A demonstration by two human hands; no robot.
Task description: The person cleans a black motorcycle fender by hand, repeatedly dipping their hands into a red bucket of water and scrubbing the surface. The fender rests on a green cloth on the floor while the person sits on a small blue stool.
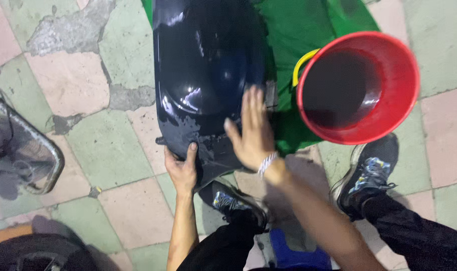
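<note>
Beside the red bucket, the wet dark-blue scooter body panel lies on green cloth; your left hand clamps its near edge while your right hand, open and flat, holds nothing. Keep that left grip firm, and sweep the flat palm evenly across the gloss so the panel doesn't slide toward the bucket.

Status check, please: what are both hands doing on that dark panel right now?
Left hand grips the panel edge. Right hand flat on it, fingers spread. Panel wet, glossy. Red bucket close beside, nothing blocking.
</note>
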